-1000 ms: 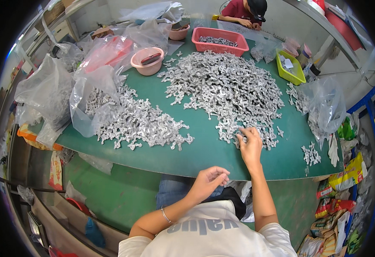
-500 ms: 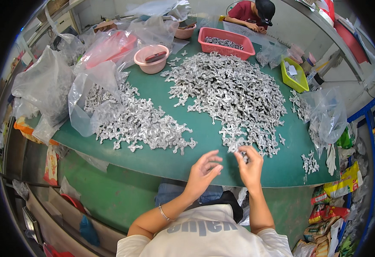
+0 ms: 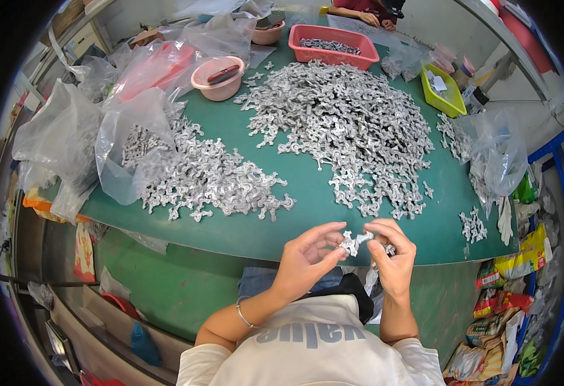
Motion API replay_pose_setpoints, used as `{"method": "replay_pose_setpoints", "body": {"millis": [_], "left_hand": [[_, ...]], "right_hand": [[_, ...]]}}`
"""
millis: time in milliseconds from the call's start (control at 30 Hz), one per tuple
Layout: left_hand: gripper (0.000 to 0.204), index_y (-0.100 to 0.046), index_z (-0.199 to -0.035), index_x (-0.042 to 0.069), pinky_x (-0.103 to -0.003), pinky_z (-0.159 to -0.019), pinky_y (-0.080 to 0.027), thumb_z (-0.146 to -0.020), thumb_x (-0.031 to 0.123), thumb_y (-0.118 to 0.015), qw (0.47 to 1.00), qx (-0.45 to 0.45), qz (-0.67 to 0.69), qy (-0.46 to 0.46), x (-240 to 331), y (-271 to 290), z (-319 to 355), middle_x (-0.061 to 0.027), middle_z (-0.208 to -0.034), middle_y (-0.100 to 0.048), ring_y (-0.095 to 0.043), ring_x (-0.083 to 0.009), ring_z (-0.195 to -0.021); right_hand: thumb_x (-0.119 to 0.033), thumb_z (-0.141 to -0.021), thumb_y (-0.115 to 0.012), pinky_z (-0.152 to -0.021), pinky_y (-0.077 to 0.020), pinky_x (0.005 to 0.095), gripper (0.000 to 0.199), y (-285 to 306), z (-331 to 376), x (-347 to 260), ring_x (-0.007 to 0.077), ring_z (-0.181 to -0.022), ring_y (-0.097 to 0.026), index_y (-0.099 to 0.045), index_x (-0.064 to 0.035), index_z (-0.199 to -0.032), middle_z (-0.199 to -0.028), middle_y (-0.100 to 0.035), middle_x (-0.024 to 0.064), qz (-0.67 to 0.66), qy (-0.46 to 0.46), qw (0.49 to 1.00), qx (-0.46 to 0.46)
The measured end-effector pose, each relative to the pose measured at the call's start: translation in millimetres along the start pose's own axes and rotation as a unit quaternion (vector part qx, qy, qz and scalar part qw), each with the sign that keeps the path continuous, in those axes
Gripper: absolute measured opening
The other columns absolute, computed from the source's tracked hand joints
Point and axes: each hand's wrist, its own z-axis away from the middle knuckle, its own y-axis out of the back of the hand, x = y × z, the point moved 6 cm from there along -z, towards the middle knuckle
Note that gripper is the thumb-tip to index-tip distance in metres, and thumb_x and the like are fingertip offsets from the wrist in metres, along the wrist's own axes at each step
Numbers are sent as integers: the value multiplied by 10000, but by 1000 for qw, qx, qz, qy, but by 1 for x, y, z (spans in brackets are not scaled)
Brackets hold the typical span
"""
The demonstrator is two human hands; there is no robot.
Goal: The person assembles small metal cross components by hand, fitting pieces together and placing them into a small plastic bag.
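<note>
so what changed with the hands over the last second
The right hand left the big pile and drew back to the table edge with a small metal part; the left hand rose to pinch it too. The piles, bags and tubs stayed put.

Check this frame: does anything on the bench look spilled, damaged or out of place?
Mostly orderly. The clear plastic bag lies on its side, grey metal parts spreading from its mouth across the green table. Both hands, left hand and right hand, pinch one small metal piece.
</note>
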Motion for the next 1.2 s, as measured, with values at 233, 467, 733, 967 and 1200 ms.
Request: {"method": "replay_pose_setpoints", "body": {"millis": [233, 467, 733, 967, 1200], "left_hand": [[157, -558, -977, -77, -260, -665, -498, -843, -4, -523, 999, 7, -16, 30, -3, -2, -5, -118, -822, -611, -591, -148, -733], [198, -559, -803, -31, -209, -533, -420, -894, 134, -501, 997, -3, 3, 82, -19, 0, -12, -61, -677, -575, -507, -85, -574], [225, -543, -770, -12, -204, -528, -409, -904, 162, -488, 996, -10, 0, 90, -21, -2, -12, -48, -666, -559, -491, -79, -566], [191, -543, -819, -8, -223, -574, -434, -905, 148, -475, 995, -39, -27, 89, -23, -6, -13, -65, -707, -571, -520, -96, -610], [223, -527, -1067, -11, -250, -743, -449, -886, 116, -504, 963, -188, -139, 135, -48, -15, -2, -59, -871, -589, -550, -104, -828]], "right_hand": [[-31, -768, -628, -508, -359, 191, 85, 5, 5, 13, 62, -558, -453, -606, 43, -801, -737, -581, 74, -84, -56, 995, 9], [-97, -826, -600, -432, -324, 184, 174, 1, 8, 30, 47, -482, -433, -538, 25, -718, -693, -576, 94, -170, -111, 979, 18], [-103, -838, -584, -412, -319, 175, 177, 0, 12, 32, 54, -461, -433, -505, 14, -731, -706, -567, 110, -233, -121, 965, 25], [-127, -864, -546, -402, -316, 182, 195, -4, 14, 35, 60, -433, -404, -485, -2, -729, -732, -550, 110, -252, -95, 963, 24], [-261, -877, -485, -434, -368, 252, 287, -14, 0, 78, 149, -647, -466, -458, -45, -691, -758, -506, 76, -679, -233, 695, 43]]}}
